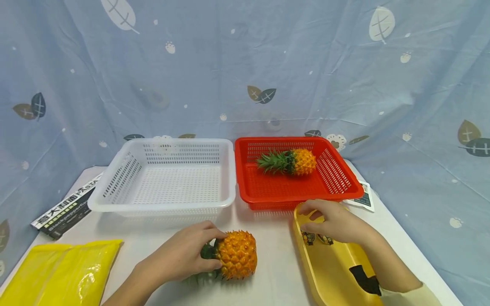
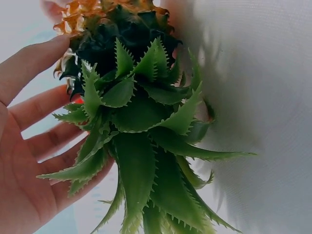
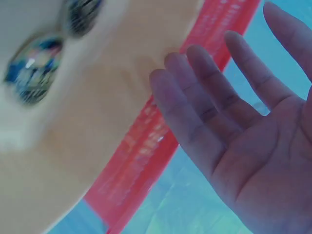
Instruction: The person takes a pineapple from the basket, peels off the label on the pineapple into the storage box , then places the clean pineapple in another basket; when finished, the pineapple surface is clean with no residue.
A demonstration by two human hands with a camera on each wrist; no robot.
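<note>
My left hand grips a small pineapple lying sideways on the table, its orange body pointing right. Its green spiky leaves fill the left wrist view, where the thumb and fingers reach round its side. My right hand hovers over the far end of a yellow tray, fingers loosely bent with nothing in them. Dark printed labels show inside the tray below that hand. Another pineapple lies in the red basket behind.
A white basket stands left of the red one. At far left lie a black pasta box and a yellow packet. A white printed card pokes out beside the red basket. A patterned blue curtain closes off the back.
</note>
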